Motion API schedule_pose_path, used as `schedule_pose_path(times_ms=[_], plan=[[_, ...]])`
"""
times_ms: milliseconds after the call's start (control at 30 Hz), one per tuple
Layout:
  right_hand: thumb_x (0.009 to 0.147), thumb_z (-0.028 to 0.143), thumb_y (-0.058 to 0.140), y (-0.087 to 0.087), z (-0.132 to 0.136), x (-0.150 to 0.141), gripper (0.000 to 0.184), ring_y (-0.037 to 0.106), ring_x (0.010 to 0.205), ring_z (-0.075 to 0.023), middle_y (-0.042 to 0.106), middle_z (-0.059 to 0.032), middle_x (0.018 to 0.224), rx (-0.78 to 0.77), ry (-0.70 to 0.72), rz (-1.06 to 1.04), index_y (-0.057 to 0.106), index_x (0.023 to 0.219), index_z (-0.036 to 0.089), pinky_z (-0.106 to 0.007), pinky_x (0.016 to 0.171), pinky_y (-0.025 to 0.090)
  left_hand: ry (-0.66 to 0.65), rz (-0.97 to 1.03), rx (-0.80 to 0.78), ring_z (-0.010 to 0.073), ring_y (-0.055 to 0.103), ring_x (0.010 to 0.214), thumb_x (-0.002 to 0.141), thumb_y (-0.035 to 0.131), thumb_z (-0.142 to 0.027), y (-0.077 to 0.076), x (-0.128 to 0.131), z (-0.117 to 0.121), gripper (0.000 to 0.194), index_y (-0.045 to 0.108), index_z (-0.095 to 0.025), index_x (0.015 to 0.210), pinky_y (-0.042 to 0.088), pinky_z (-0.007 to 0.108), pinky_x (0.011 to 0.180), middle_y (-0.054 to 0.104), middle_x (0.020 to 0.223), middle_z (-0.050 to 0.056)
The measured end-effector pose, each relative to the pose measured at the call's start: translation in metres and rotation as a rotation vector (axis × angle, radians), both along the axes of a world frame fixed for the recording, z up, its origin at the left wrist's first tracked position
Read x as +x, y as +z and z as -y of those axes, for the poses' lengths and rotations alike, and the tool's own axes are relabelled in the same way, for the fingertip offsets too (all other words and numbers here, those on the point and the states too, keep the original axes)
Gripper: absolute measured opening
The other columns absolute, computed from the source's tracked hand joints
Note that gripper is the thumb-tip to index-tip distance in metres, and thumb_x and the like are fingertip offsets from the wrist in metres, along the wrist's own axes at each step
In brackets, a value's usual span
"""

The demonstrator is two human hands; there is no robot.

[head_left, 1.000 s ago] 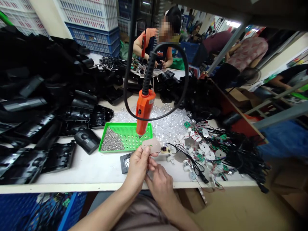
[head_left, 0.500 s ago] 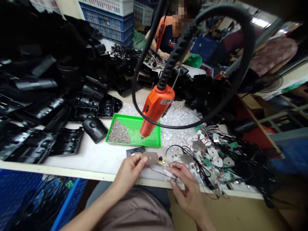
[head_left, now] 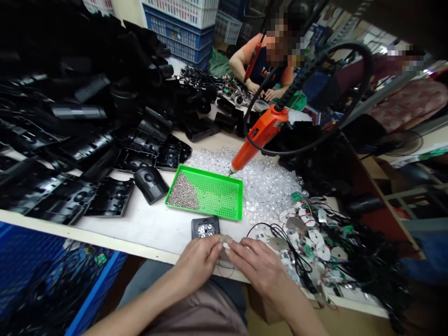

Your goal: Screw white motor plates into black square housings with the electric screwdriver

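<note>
At the table's front edge my left hand (head_left: 199, 257) pinches a thin grey plate (head_left: 227, 254) by its left side. My right hand (head_left: 259, 262) is closed over the plate's other side, its fingertips pressed on it. A small whitish piece shows at the fingertips; most of the plate is hidden by the fingers. Thin red wires (head_left: 226, 273) loop below it. Just beyond my left hand lies a black square block (head_left: 193, 228) with several round clear lenses (head_left: 206, 229) in it.
Behind the block sits a green tray (head_left: 239, 200) of small screws (head_left: 182, 193). An orange electric screwdriver (head_left: 254, 137) hangs above clear lenses (head_left: 273, 182). Black housings (head_left: 150, 184) pile up left; wired plates and boards (head_left: 317, 238) lie right. A co-worker (head_left: 266, 65) sits across.
My right hand moved from the loose wired parts on the right onto the plate, meeting my left hand. The hanging screwdriver swung up and away. The view shifted.
</note>
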State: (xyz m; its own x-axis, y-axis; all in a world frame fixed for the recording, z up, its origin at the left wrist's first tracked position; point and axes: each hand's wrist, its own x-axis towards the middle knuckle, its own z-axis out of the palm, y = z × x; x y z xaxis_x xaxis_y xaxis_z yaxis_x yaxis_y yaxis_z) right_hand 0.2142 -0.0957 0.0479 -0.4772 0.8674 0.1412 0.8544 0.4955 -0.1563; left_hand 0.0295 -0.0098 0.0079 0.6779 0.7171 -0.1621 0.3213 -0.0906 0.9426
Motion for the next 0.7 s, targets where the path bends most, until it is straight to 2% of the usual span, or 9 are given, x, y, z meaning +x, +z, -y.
schedule_pose_path(times_ms=[67,167,333,400,500,567,633,700], plan=[[0.091,0.008,0.045,0.002,-0.003,-0.002,0.038,0.06,0.106,-0.0277,0.065,-0.01,0.127,0.041,0.063,0.033,0.058,0.126,0.013,-0.044,0.084,0.057,-0.044,0.024,-0.043,0.0223,0.063,0.081,0.094,0.04,-0.035,0.002,-0.003,0.0,0.032,0.068,-0.02,0.098,0.046,0.03,0.076,0.071,0.089,0.007],[0.093,0.009,0.043,-0.003,-0.01,-0.004,0.037,0.06,0.107,-0.0246,0.066,-0.0121,0.125,0.063,0.121,-0.058,0.057,0.127,0.012,-0.04,0.085,0.058,-0.072,0.062,-0.105,0.0188,0.059,0.074,0.094,0.039,-0.037,0.002,-0.009,0.0,0.034,0.067,-0.017,0.098,0.047,0.028,0.071,0.068,0.084,0.005],[0.088,-0.001,0.04,-0.023,-0.012,-0.014,0.054,0.058,0.117,-0.0206,0.064,-0.0099,0.129,-0.001,0.08,-0.337,0.048,0.137,0.02,-0.038,0.093,0.056,-0.028,0.112,-0.326,0.0136,0.052,0.063,0.09,0.048,-0.045,-0.017,-0.021,0.005,0.036,0.067,-0.016,0.097,0.044,0.023,0.058,0.062,0.073,0.001],[0.087,0.0,0.042,-0.031,-0.012,-0.017,0.055,0.06,0.116,-0.0191,0.064,-0.0086,0.129,-0.088,0.025,-0.474,0.047,0.137,0.023,-0.036,0.093,0.056,0.035,0.131,-0.448,0.0133,0.053,0.062,0.087,0.052,-0.052,-0.025,-0.027,0.008,0.042,0.068,-0.015,0.098,0.043,0.022,0.057,0.063,0.072,0.001],[0.088,0.007,0.045,-0.037,-0.015,-0.016,0.051,0.063,0.113,-0.0173,0.066,-0.0078,0.125,-0.151,-0.167,-0.617,0.048,0.136,0.025,-0.034,0.093,0.056,0.178,0.152,-0.665,0.0135,0.055,0.058,0.073,0.062,-0.066,-0.031,-0.034,0.009,0.058,0.07,-0.013,0.096,0.042,0.022,0.053,0.064,0.068,0.002],[0.088,0.011,0.049,-0.037,-0.021,-0.016,0.051,0.061,0.117,-0.0195,0.063,-0.0081,0.129,-0.149,-0.207,-0.571,0.048,0.137,0.025,-0.039,0.096,0.055,0.289,0.161,-0.769,0.0132,0.056,0.057,0.064,0.067,-0.07,-0.031,-0.037,0.006,0.065,0.071,-0.013,0.093,0.042,0.021,0.052,0.065,0.065,0.003],[0.084,0.015,0.056,-0.035,-0.028,-0.021,0.058,0.055,0.123,-0.0242,0.058,-0.0096,0.136,-0.191,-0.14,-0.452,0.045,0.14,0.022,-0.047,0.101,0.05,0.362,0.172,-0.798,0.013,0.057,0.057,0.062,0.071,-0.07,-0.03,-0.039,0.004,0.064,0.072,-0.013,0.092,0.042,0.021,0.053,0.066,0.064,0.003],[0.08,0.015,0.06,-0.033,-0.033,-0.028,0.067,0.052,0.125,-0.0274,0.055,-0.012,0.139,-0.235,-0.078,-0.351,0.04,0.143,0.018,-0.051,0.102,0.048,0.368,0.199,-0.768,0.0142,0.059,0.06,0.064,0.071,-0.067,-0.029,-0.04,0.004,0.06,0.073,-0.014,0.092,0.045,0.023,0.057,0.068,0.068,0.003]])
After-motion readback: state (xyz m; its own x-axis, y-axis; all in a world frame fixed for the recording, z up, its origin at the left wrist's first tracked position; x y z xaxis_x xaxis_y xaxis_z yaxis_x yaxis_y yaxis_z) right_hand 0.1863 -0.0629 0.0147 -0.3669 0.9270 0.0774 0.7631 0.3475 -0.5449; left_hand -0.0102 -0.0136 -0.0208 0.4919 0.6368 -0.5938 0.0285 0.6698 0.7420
